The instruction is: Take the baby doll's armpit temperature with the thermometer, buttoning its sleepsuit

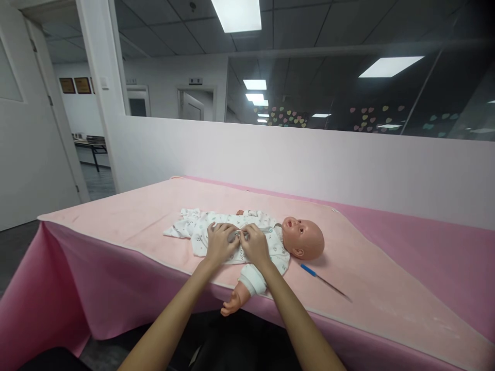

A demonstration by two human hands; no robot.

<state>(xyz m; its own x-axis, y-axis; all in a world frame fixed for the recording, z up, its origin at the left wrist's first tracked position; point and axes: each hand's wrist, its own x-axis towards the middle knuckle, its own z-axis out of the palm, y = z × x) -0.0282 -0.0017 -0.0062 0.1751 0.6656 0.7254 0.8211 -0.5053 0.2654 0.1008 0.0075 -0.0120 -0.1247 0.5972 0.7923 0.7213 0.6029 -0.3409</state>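
Note:
A baby doll lies on its back on the table, head to the right. It wears a white printed romper, whose leg part lies flat to the left. Over the front of the romper, my left hand pinches the fabric between thumb and forefinger, its other fingers resting on the cloth. Close beside it, my right hand is closed in a pinch on the same fabric; my fingers hide the exact spot. The doll's near arm hangs past the table edge, below my right wrist.
A thin metal-shafted tool with a blue handle lies right of the doll, near its head. A light pink mat covers the table over a darker pink cloth. Behind stands a white wall with windows; an open door is at left.

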